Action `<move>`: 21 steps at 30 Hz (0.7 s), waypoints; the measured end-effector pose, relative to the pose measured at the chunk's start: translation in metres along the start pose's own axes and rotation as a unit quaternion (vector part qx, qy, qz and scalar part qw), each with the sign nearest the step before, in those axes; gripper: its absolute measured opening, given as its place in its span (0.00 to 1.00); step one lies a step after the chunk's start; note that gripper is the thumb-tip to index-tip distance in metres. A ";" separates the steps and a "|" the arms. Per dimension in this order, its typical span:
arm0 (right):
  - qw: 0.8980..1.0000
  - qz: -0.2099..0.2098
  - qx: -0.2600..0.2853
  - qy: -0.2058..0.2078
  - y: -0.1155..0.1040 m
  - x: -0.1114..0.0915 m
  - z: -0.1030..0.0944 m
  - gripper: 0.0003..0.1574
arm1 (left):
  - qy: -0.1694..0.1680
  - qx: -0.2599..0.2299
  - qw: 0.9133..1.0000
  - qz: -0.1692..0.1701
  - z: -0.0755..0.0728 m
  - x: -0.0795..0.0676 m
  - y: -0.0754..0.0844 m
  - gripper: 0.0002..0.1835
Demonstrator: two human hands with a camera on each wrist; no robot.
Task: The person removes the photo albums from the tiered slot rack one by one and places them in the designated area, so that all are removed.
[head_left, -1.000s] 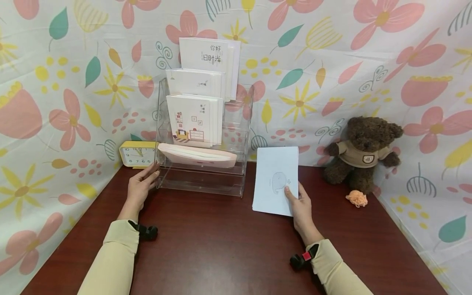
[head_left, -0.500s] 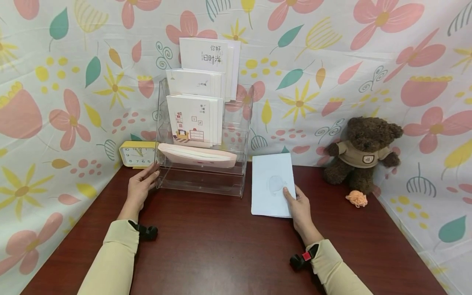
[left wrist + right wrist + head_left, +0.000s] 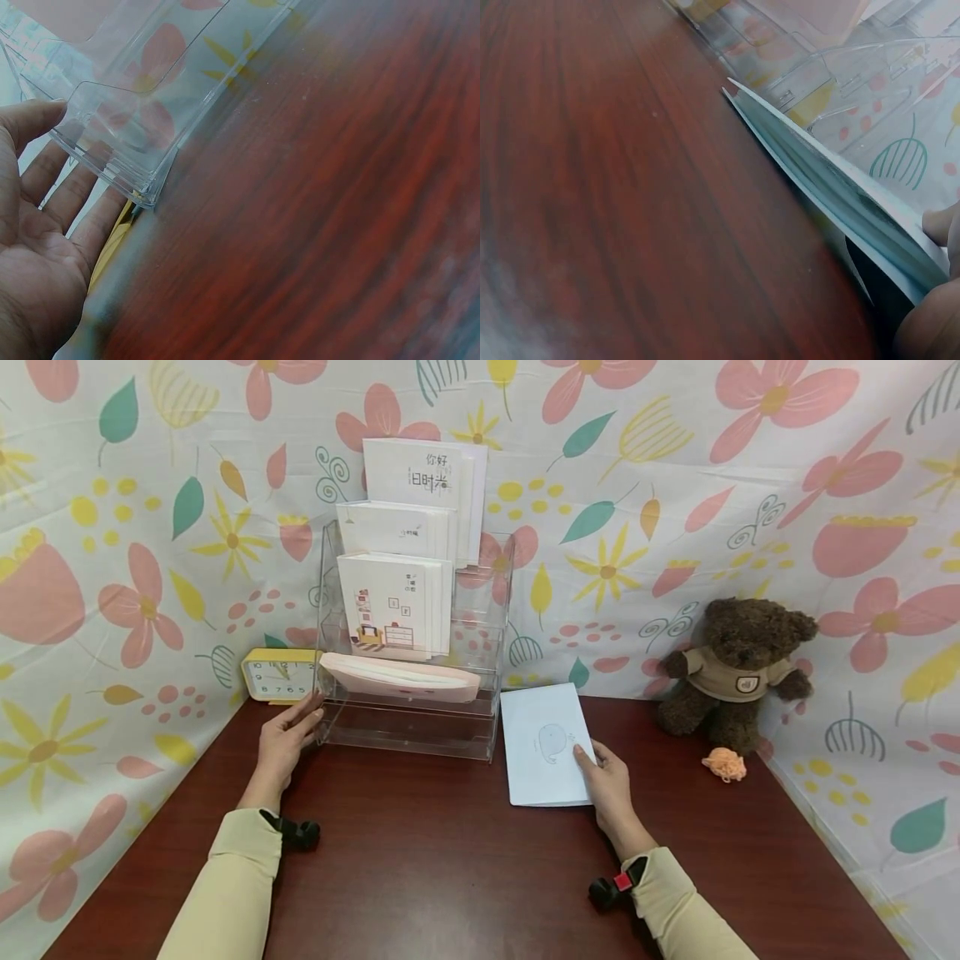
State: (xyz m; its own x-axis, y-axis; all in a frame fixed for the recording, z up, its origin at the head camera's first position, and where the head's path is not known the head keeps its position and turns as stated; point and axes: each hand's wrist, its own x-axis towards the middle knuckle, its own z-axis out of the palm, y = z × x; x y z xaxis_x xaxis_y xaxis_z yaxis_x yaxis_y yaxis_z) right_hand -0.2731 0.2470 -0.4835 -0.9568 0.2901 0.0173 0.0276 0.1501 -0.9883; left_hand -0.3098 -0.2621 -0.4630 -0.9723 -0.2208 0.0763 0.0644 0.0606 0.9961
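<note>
In the head view my right hand (image 3: 611,785) pinches a thin pale-blue notebook (image 3: 536,777) by its right edge, thumb on the cover. A small whale drawing marks the cover. The right wrist view shows the notebook (image 3: 832,169) edge-on, its covers slightly parted and its lower edge close over the table. To its left stands a clear acrylic tiered rack (image 3: 405,743). My left hand (image 3: 285,739) is at the rack's left side, fingers extended. In the left wrist view, the thumb meets the rack's edge while the other fingers (image 3: 71,191) lie behind its clear side panel.
Several white notebooks (image 3: 390,606) stand in the rack's upper tiers; a pink one (image 3: 397,677) leans lower down. A yellow clock (image 3: 281,672) is behind my left hand. A brown teddy bear (image 3: 742,672) and an orange yarn-like bundle (image 3: 725,764) sit at right on the table (image 3: 420,860).
The notebook in my right hand has moved left and down towards the rack, tilting its top leftward. My left hand has stayed in place.
</note>
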 end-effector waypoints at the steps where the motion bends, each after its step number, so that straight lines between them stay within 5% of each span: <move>1: 1.000 0.002 0.005 0.001 0.000 0.000 0.000 0.37 | -0.002 0.002 1.000 0.001 0.000 0.000 0.000 0.32; 21: 0.997 0.021 0.060 0.039 -0.002 0.001 -0.003 0.34 | -0.010 -0.005 1.000 0.014 0.001 -0.002 0.002 0.30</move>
State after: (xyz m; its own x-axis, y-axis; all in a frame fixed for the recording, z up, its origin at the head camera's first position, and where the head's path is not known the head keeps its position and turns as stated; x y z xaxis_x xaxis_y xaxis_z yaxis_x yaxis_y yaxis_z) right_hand -0.2736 0.2498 -0.4812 -0.9300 0.3672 -0.0177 0.0279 0.0225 -0.9994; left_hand -0.3078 -0.2605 -0.4616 -0.9742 -0.2004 0.1037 0.0941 0.0570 0.9939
